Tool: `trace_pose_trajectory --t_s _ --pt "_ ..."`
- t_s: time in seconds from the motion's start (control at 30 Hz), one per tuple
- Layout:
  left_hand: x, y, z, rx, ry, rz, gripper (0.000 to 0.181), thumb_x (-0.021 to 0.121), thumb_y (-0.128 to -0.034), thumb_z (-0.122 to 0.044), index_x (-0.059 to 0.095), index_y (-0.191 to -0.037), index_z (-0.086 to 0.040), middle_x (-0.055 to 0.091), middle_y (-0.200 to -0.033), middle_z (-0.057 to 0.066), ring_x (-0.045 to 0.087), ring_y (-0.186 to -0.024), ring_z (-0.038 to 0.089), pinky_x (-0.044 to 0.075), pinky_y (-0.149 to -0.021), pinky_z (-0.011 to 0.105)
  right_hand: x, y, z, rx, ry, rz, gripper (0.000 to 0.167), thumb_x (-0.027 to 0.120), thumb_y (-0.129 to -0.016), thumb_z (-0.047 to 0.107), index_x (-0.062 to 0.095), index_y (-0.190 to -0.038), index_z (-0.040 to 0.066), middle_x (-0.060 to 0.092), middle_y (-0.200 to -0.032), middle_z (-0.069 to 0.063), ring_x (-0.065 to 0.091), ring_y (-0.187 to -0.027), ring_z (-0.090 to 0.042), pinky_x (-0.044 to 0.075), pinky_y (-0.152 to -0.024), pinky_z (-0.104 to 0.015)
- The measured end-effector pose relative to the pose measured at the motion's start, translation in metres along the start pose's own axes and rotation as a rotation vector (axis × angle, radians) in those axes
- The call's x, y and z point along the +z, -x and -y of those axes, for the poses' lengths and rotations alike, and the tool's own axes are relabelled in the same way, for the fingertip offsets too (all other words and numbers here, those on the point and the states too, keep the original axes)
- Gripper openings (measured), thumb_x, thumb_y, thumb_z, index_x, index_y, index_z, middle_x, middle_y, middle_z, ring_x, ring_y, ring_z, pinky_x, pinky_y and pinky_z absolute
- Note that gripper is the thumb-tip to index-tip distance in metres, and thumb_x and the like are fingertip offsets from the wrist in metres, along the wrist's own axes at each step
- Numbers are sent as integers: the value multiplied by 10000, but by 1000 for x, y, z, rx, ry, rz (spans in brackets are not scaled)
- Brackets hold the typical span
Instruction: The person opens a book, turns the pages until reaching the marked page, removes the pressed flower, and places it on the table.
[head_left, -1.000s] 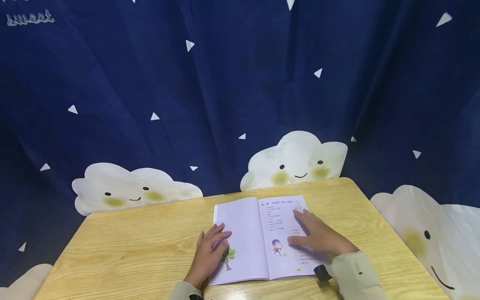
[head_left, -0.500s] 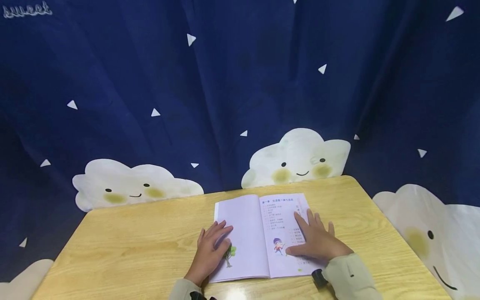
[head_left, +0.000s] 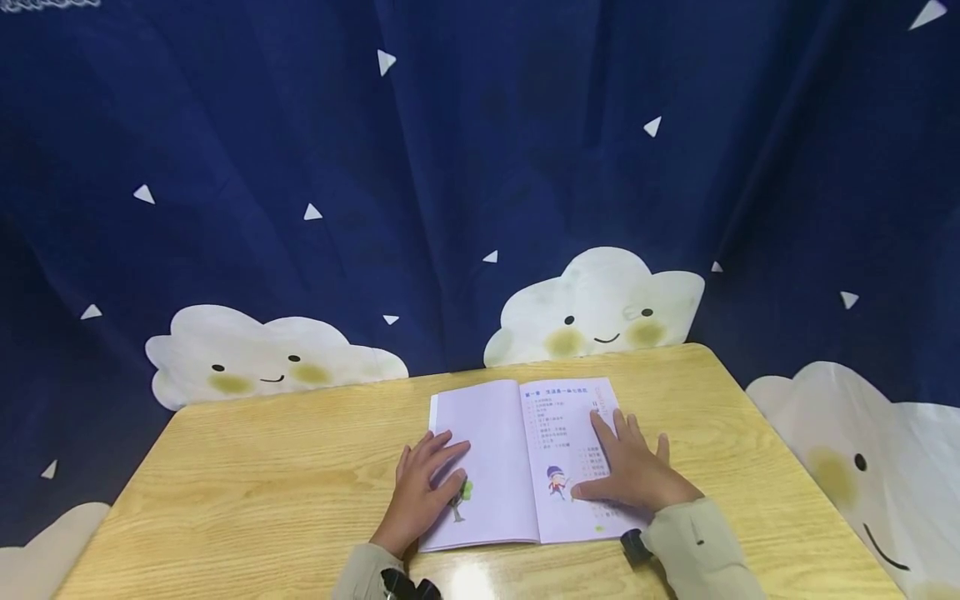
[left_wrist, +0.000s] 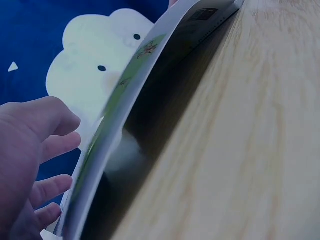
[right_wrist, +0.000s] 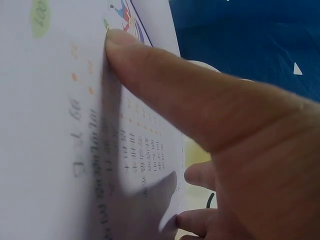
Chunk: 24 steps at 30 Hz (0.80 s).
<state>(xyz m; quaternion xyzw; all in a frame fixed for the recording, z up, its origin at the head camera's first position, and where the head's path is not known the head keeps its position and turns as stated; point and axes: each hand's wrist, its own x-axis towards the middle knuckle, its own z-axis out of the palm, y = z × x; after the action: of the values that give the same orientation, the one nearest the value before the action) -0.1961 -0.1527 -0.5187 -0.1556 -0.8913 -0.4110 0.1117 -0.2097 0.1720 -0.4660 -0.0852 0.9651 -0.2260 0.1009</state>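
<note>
An open book (head_left: 491, 467) lies on the wooden table, its left page mostly blank with a tree picture, its right page printed with lines of text and a small cartoon figure. My left hand (head_left: 422, 492) rests on the left page's outer edge, fingers spread. Across the right page's outer part lies my right hand (head_left: 641, 471), thumb beside the cartoon figure. In the left wrist view the left hand (left_wrist: 30, 160) is at the book's edge (left_wrist: 117, 120). The right wrist view shows the right hand (right_wrist: 240, 135) with its thumb over the printed page (right_wrist: 45, 150).
The wooden table (head_left: 262, 475) stretches to both sides of the book. Behind it hangs a dark blue curtain (head_left: 450, 167) with white triangles and smiling clouds. A black device sits at each wrist.
My right hand has shifted slightly down the right page, and its fingers are spread wider. The left hand stays at the left page. The head view has tilted slightly.
</note>
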Motion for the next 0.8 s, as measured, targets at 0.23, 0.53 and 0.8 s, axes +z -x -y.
trace_pose_trajectory --t_s 0.23,0.53,0.8 --pt "-1 0 -1 0 -26 20 421 690 -856 -411 667 -1240 -239 484 -1417 126 300 -1390 394 25 -1109 636 0 0 0 7 -13 -4 1256 771 -606 673 200 -1531 43 78 -1535 -348 23 -1403 -532 -78 -997 -772" --pt "-1 0 -1 33 -83 64 594 742 -770 -505 630 -1294 -248 435 -1447 144 258 -1406 413 40 -1097 655 2 -1 -1 18 -16 -5 1264 769 -595 685 207 -1531 48 80 -1541 -336 18 -1410 -519 -85 -1005 -764" --pt "-2 1 -1 8 -106 107 739 760 -728 -558 571 -1351 -209 359 -1513 133 293 -1410 330 45 -1122 611 2 0 0 23 -17 0 1275 772 -589 683 198 -1532 44 67 -1542 -335 20 -1408 -520 -93 -1011 -754"
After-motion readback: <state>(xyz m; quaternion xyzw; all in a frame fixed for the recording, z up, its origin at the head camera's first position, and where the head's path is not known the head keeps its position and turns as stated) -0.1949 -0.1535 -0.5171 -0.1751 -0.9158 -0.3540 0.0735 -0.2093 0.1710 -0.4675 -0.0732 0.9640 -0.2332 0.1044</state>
